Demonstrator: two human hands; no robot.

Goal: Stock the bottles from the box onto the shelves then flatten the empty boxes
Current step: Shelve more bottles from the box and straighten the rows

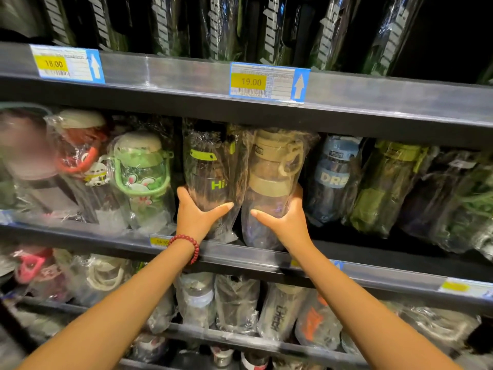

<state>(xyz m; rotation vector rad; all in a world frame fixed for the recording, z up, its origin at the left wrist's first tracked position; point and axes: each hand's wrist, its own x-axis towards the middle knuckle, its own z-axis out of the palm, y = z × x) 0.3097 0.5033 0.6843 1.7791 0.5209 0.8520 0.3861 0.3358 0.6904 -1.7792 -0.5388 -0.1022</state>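
Hands work as a pair on the middle shelf [266,259] — left hand [196,212] wraps the dark bottle [206,169], right hand [284,217] the beige-capped bottle [272,177] — fingers curled round each lower body, seemingly to stand them upright, side by side, labels outward.

Yellow price tags [251,82] reading 18.00 and 19.00; a red bead bracelet [192,245].

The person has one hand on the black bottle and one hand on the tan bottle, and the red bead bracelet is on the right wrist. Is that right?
Not quite. The head view shows the bracelet on the left wrist, not the right. The rest holds: the left hand is on the black bottle and the right hand is on the tan bottle, both in clear wrap on the middle shelf.
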